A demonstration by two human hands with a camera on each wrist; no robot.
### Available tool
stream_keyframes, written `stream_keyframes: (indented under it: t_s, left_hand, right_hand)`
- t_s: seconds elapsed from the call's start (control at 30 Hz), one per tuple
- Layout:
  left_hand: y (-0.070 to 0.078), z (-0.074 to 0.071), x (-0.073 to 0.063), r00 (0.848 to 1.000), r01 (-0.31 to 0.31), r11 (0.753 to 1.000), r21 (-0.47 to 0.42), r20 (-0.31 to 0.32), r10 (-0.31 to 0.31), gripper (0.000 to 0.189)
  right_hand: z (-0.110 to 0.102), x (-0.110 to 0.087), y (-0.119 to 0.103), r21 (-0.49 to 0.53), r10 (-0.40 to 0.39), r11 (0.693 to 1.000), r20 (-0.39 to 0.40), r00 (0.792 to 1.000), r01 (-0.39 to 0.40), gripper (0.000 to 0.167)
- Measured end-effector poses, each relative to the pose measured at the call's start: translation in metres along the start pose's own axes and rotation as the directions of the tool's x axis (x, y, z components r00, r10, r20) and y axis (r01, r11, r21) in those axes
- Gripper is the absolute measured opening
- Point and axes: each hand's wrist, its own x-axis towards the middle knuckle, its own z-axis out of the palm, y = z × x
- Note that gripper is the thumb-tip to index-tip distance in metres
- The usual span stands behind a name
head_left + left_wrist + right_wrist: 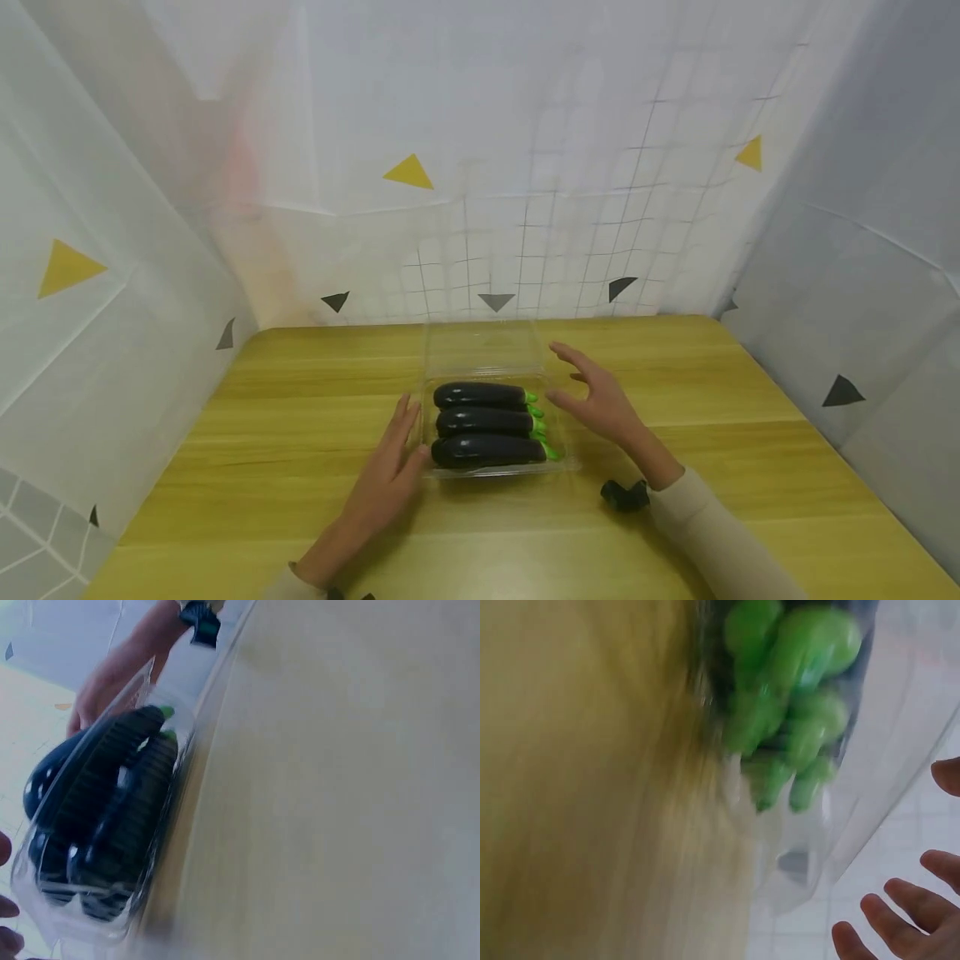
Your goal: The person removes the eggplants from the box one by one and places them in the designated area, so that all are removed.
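Observation:
Dark purple eggplants [489, 451] with green stems lie side by side in a clear plastic clamshell box [495, 472]. Three show from above in the head view; in the right wrist view several green stems [810, 652] crowd the box's end. The transparent lid [483, 346] is folded back, away from the person. Along the box's left side is my left hand [386, 475], fingers extended, its fingertips at the wall; whether they touch cannot be told. My right hand [603, 404] hovers by the right side, thumb and fingers spread, holding nothing.
The box stands on a yellowish wood-grain table [300, 417]. White sheeting with yellow and dark triangles [411, 172] rises behind the table and on both sides. A black strap-like piece [625, 496] is at the right wrist.

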Motion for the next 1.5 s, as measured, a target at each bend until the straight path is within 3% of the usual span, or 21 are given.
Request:
stream_keyframes:
  t_s: [0.23, 0.63, 0.73, 0.9, 1.2, 1.5]
  left_hand:
    - [-0.008, -0.006, 0.012, 0.998, -0.06, 0.998, 0.021, -0.021, 0.061, 0.059]
    - [-0.024, -0.008, 0.027, 0.999, -0.038, 0.999, 0.032, 0.024, 0.037, 0.057]
    - [-0.027, -0.009, 0.028, 0.998, -0.028, 1.0, 0.006, 0.055, 0.028, 0.056]
    - [-0.03, -0.009, 0.027, 0.995, -0.016, 1.0, -0.02, 0.095, 0.018, 0.056]
    - [-0.035, -0.005, 0.027, 0.994, -0.054, 0.998, -0.017, 0.096, 0.056, 0.056]
    - [-0.036, -0.002, 0.028, 0.992, -0.07, 0.997, -0.038, 0.104, 0.073, 0.055]
  right_hand:
    - [0.008, -0.003, -0.027, -0.082, -0.212, 0.974, -0.008, 0.977, 0.211, 0.066]
    - [0.03, -0.022, -0.057, -0.028, -0.375, 0.925, 0.105, 0.921, 0.38, 0.051]
    - [0.035, -0.026, -0.059, -0.035, -0.388, 0.917, 0.152, 0.909, 0.397, 0.049]
    - [0.04, -0.029, -0.06, -0.042, -0.371, 0.921, 0.198, 0.907, 0.386, 0.047]
    - [0.043, -0.032, -0.057, -0.056, -0.385, 0.913, 0.21, 0.899, 0.404, 0.045]
    - [0.042, -0.032, -0.057, -0.042, -0.35, 0.928, 0.244, 0.904, 0.37, 0.04]
